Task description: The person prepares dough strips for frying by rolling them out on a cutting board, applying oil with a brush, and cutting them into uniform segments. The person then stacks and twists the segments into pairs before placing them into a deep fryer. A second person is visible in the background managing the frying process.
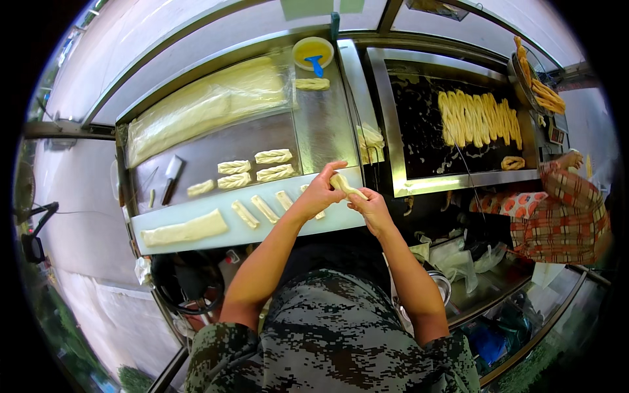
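Observation:
Both hands hold one soft piece of pale dough [344,183] above the right end of a white cutting board [340,219]. My left hand [318,195] grips its upper end, with the index finger stretched out. The lower end is pinched in the fingers of my right hand [371,209]. Short cut strips of dough [265,209] lie on the board, some partly hidden by my left arm. Further left rests a long flat dough slab [184,229]. Several twisted dough pieces [273,156] sit on the metal worktop [206,140] behind the board.
A cleaver [173,167] lies at left. Large dough under plastic film [206,103] fills the back, beside a bowl [296,49] with yellow liquid and a blue brush [314,64]. On the right, dough sticks [476,120] float in a fryer [402,172] near a plaid-sleeved person [560,226].

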`<act>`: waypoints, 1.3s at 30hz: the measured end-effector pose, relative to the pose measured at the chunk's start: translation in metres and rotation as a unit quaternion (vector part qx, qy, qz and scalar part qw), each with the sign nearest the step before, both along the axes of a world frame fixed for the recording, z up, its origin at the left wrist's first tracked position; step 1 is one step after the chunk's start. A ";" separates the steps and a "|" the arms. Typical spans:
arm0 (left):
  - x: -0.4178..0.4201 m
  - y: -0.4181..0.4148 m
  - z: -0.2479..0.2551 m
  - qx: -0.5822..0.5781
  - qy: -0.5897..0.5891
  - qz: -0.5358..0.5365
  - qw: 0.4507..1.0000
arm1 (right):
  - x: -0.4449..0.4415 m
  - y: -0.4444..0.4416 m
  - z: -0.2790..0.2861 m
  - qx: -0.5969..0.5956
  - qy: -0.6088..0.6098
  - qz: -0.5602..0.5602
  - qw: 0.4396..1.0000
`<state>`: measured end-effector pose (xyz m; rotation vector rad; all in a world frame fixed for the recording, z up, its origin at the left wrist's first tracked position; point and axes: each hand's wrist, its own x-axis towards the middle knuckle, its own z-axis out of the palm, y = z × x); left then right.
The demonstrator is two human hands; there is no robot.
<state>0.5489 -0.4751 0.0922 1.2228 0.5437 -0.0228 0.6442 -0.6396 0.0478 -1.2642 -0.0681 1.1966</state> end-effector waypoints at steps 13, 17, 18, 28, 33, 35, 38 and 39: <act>-0.022 0.021 -0.047 -0.046 0.083 0.111 0.989 | 0.008 0.017 0.002 -0.126 -0.036 -0.131 0.983; -0.012 0.010 -0.060 0.247 0.050 0.137 0.958 | -0.005 0.034 -0.004 -0.131 -0.049 -0.195 0.971; -0.005 0.003 -0.048 0.322 0.005 0.104 0.941 | -0.005 0.029 -0.015 -0.114 -0.049 -0.174 0.977; -0.007 -0.013 -0.042 0.402 0.044 0.079 0.911 | 0.004 0.040 -0.003 0.002 0.172 -0.097 0.980; -0.010 0.005 -0.062 0.098 0.062 0.181 0.977 | 0.000 0.051 0.009 0.013 0.129 -0.064 0.990; -0.010 0.007 -0.057 0.061 0.054 0.145 0.986 | 0.001 0.052 0.001 -0.052 0.073 -0.063 0.994; -0.008 0.018 -0.065 0.082 0.092 0.134 0.983 | 0.016 0.050 -0.028 -0.195 -0.152 -0.001 0.969; -0.007 0.025 -0.075 0.102 0.114 0.138 0.979 | 0.022 0.053 -0.039 -0.246 -0.247 0.031 0.937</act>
